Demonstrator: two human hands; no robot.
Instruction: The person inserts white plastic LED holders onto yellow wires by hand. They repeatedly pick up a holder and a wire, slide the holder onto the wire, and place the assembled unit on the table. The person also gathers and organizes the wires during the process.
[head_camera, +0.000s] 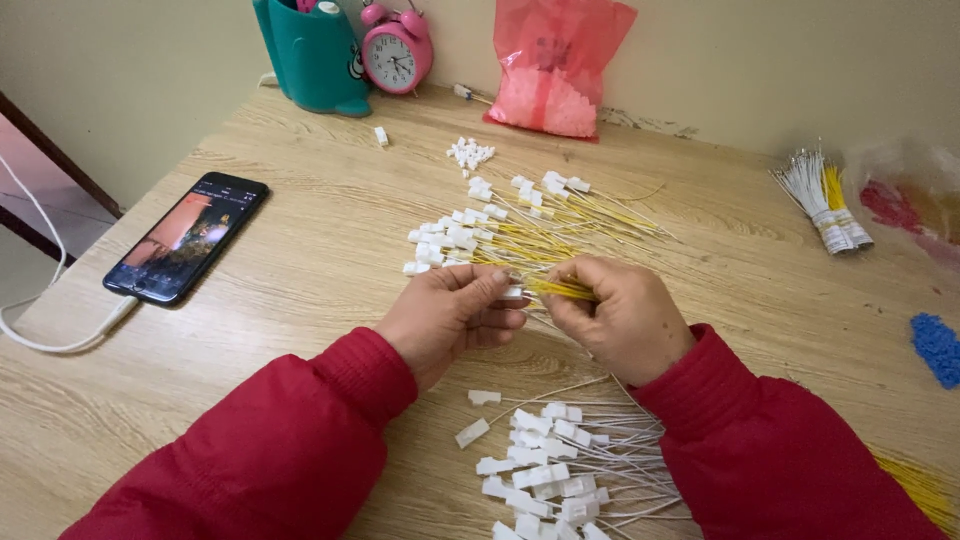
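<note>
Left hand (455, 310) pinches a white connector (513, 293); right hand (610, 315) grips yellow wires (560, 289), ends meeting it. Finished pieces (500, 235) lie beyond both on the counter (300, 260).

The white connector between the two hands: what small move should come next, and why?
Probably press the yellow wires in the right hand a little further into the white connector pinched by the left hand: the two meet there, and finished pieces lie in the pile beyond.

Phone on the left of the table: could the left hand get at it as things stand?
Probably yes. The phone lies flat with bare table between it and the left hand. But the fingers hold a white connector, which would need setting down first.
</note>
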